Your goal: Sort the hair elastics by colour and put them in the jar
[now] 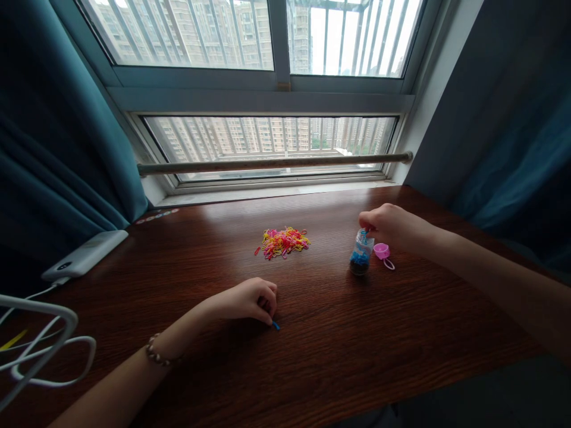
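Observation:
Near the middle of the brown table, my left hand (256, 301) is closed in a pinch on one end of a small blue band (276, 326). My right hand (381, 221) pinches something blue at the mouth of a small clear jar (360, 254). The jar stands upright, with blue pieces and a darker layer at its bottom. Just right of it lies a pink cap (382, 251) with a loop. A pile of red, yellow and pink bands (285, 242) lies left of the jar, beyond my left hand.
A white power bank (85, 255) with a cable lies at the table's left edge. White tubing (66, 333) curves at the lower left. Behind the table (330, 351) are a window and a metal rail (276, 163), with blue curtains (57, 119) at the sides.

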### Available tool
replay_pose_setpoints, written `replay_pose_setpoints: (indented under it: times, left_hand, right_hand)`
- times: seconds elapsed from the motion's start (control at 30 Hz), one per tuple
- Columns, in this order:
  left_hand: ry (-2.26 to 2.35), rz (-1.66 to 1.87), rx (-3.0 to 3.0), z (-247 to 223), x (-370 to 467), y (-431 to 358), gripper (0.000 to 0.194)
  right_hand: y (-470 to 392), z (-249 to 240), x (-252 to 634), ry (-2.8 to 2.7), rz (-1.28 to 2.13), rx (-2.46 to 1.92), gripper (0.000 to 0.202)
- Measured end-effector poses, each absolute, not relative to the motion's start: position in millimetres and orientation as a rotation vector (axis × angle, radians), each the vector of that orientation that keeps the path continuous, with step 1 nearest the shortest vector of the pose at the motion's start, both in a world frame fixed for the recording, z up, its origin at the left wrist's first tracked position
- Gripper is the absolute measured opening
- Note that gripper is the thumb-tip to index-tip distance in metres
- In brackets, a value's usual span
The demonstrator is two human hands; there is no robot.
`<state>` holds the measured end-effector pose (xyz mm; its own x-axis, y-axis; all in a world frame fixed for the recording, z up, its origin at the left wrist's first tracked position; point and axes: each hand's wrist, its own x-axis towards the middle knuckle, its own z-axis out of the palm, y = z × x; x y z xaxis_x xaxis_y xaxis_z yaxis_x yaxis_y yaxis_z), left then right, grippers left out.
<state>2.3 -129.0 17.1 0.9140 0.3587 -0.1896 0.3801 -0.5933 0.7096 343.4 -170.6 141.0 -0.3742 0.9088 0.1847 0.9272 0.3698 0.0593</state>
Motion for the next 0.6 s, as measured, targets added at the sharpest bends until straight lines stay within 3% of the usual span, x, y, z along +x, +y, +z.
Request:
replay_pose_setpoints:
  times: [0.6]
  left_hand:
    - [0.468, -0.038, 2.279, 28, 6, -134, 0.025]
  right_hand:
    - [-173, 143, 348, -2.459, -0.085, -1.591, 0.013]
